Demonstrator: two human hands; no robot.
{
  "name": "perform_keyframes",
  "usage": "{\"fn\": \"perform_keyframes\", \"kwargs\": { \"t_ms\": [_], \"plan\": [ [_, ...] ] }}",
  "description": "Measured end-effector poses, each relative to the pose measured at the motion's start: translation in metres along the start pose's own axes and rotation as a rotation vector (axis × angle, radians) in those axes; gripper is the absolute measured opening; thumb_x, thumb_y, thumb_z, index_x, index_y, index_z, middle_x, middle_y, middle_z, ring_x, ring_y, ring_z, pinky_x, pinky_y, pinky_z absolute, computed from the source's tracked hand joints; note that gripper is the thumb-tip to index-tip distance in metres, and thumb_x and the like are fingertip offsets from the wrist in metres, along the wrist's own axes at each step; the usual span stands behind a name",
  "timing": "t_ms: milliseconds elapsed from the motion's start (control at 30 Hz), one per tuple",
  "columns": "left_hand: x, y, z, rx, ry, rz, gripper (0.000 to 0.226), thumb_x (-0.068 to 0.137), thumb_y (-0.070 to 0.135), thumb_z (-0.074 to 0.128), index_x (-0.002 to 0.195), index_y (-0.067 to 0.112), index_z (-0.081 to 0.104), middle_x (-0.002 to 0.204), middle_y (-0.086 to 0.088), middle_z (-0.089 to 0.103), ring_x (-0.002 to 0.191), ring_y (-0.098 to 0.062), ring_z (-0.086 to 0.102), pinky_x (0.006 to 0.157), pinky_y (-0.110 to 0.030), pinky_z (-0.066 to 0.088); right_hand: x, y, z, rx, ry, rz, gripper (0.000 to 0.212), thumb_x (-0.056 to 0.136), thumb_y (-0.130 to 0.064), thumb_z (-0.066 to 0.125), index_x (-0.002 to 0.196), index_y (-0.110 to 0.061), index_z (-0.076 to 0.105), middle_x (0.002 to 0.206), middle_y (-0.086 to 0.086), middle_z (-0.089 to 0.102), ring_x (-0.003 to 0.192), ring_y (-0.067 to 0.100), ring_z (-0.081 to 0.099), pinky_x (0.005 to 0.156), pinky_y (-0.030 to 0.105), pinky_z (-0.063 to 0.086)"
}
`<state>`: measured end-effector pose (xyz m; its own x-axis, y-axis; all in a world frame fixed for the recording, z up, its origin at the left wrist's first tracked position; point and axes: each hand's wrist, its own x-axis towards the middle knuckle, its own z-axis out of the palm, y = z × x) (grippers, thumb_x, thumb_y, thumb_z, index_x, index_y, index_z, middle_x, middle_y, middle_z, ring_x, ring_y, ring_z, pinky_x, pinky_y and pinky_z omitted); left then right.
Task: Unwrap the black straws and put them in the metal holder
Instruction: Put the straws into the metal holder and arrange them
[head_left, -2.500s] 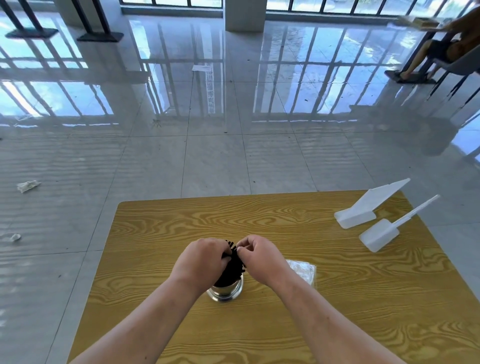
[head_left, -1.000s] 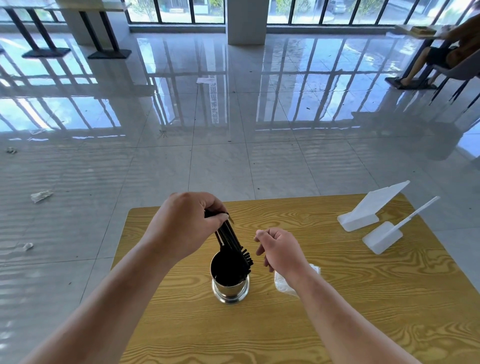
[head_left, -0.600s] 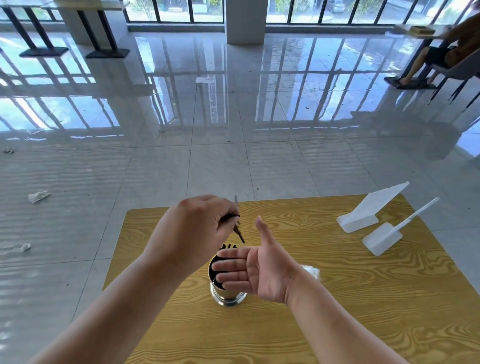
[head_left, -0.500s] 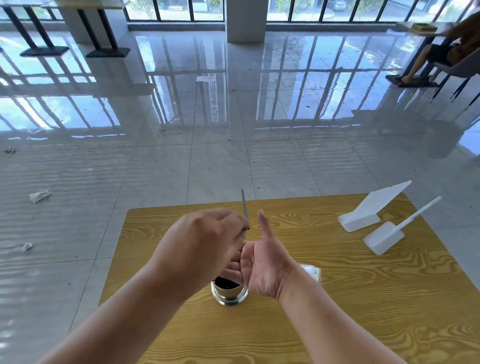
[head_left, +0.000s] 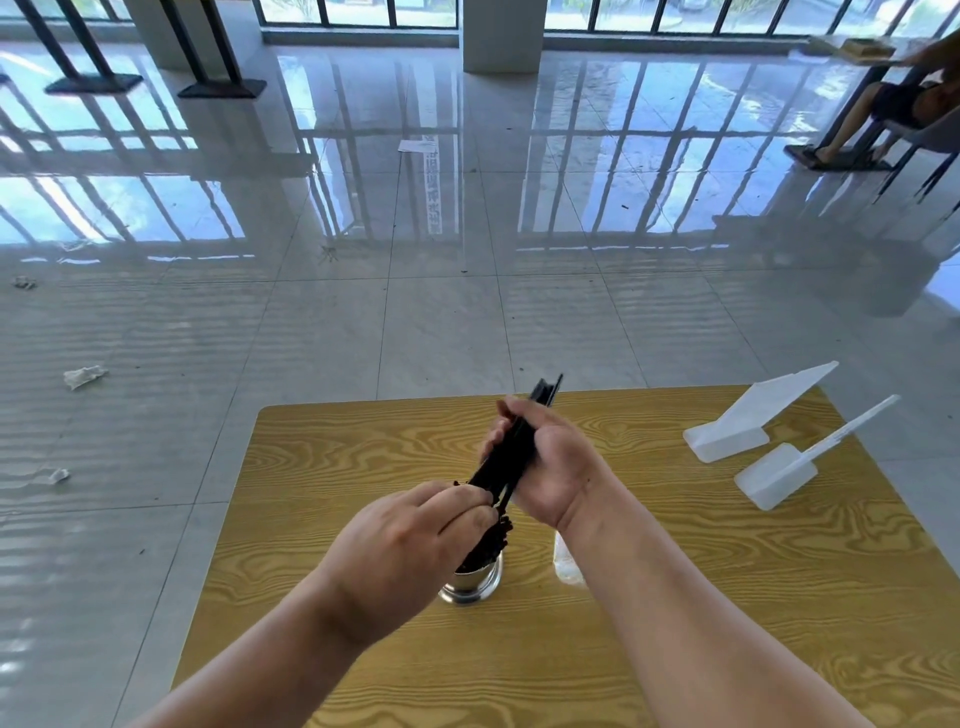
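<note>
The right hand, open a moment ago, now grips the black straws above the metal holder; the left hand pinches their lower ends (probably squaring them for insertion).

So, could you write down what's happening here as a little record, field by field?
Setting: wooden table in a tiled hall
Right hand: grips a bundle of black straws, tilted up and away
Left hand: pinches the bundle's lower end
Metal holder: upright on the table below the hands, more dark straws inside
Clear wrapper: on the table right of the holder, partly hidden by the forearm
Also there: two white scoops near the table's far right corner
</note>
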<state>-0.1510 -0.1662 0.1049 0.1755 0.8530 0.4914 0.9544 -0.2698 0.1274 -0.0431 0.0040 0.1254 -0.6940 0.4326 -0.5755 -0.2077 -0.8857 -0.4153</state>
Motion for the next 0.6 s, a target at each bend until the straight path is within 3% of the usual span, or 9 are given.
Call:
{"fn": "perform_keyframes", "kwargs": {
  "t_ms": [67,133,200,267,333,367,433,533,600],
  "plan": [
    [-0.007,-0.005,0.008,0.013,-0.034,-0.017,0.024,0.094,0.016,0.063,0.115,0.019,0.073,0.128,0.003,0.070,0.104,-0.017,0.071,0.073,-0.035,0.064,0.003,-0.005,0.004,-0.042,0.032,-0.078,0.027,0.102,-0.023,0.064,0.077,-0.013,0.059,0.062,0.001,0.046,0.053,0.017,0.049,0.056,0.032,0.050],
    [-0.013,-0.009,0.016,-0.001,-0.102,-0.041,0.027,0.093,0.023,0.065,0.119,0.026,0.069,0.138,0.007,0.064,0.117,-0.016,0.066,0.084,-0.033,0.063,0.003,-0.008,0.007,-0.235,0.078,-0.191,0.039,0.103,-0.028,0.063,0.066,-0.015,0.063,0.061,0.005,0.052,0.055,0.021,0.056,0.064,0.040,0.056],
    [-0.021,-0.013,0.021,-0.029,-0.175,-0.084,0.032,0.088,0.027,0.074,0.119,0.031,0.068,0.143,0.008,0.062,0.125,-0.016,0.063,0.095,-0.032,0.057,0.000,-0.009,0.004,-0.626,0.171,-0.355,0.046,0.101,-0.034,0.059,0.059,-0.019,0.069,0.067,0.010,0.068,0.065,0.028,0.068,0.077,0.050,0.060],
    [-0.028,-0.018,0.023,-0.030,-0.206,-0.163,0.032,0.085,0.029,0.080,0.115,0.032,0.072,0.140,0.008,0.066,0.126,-0.015,0.063,0.100,-0.032,0.054,-0.002,-0.009,0.001,-0.995,0.241,-0.524,0.043,0.100,-0.037,0.054,0.067,-0.016,0.073,0.067,0.001,0.072,0.064,0.022,0.068,0.065,0.041,0.058],
    [-0.034,-0.023,0.022,-0.066,-0.190,-0.290,0.026,0.084,0.026,0.083,0.108,0.030,0.076,0.133,0.008,0.070,0.120,-0.013,0.067,0.098,-0.034,0.059,-0.002,-0.009,-0.005,-1.193,0.247,-0.630,0.041,0.102,-0.032,0.052,0.075,-0.009,0.071,0.057,-0.003,0.061,0.049,0.014,0.054,0.049,0.033,0.043],
    [-0.037,-0.025,0.021,-0.097,-0.171,-0.367,0.022,0.085,0.025,0.083,0.105,0.029,0.077,0.128,0.009,0.073,0.116,-0.012,0.069,0.095,-0.033,0.060,-0.002,-0.008,-0.008,-1.256,0.247,-0.662,0.041,0.103,-0.030,0.052,0.076,-0.003,0.067,0.056,0.003,0.056,0.049,0.015,0.050,0.048,0.038,0.039],
    [-0.041,-0.029,0.019,-0.162,-0.129,-0.546,0.014,0.087,0.027,0.081,0.100,0.029,0.078,0.115,0.014,0.076,0.104,-0.004,0.072,0.088,-0.027,0.061,-0.004,-0.003,-0.016,-1.337,0.217,-0.689,0.045,0.102,-0.031,0.052,0.076,0.005,0.060,0.056,0.012,0.051,0.051,0.022,0.048,0.048,0.047,0.042],
    [-0.042,-0.036,0.019,-0.291,-0.096,-0.840,0.009,0.089,0.032,0.078,0.093,0.039,0.073,0.090,0.022,0.071,0.080,0.007,0.068,0.067,-0.020,0.057,-0.009,0.014,-0.024,-1.368,0.095,-0.675,0.049,0.101,-0.037,0.053,0.068,-0.002,0.051,0.052,-0.002,0.045,0.048,0.015,0.042,0.049,0.039,0.037],
    [-0.039,-0.039,0.022,-0.376,-0.103,-0.990,0.008,0.089,0.042,0.074,0.094,0.043,0.069,0.089,0.020,0.069,0.079,0.007,0.066,0.064,-0.022,0.054,-0.008,0.031,-0.031,-1.374,0.067,-0.661,0.044,0.101,-0.036,0.057,0.068,-0.008,0.053,0.055,-0.002,0.050,0.050,0.011,0.045,0.052,0.039,0.043]
  ]
}}
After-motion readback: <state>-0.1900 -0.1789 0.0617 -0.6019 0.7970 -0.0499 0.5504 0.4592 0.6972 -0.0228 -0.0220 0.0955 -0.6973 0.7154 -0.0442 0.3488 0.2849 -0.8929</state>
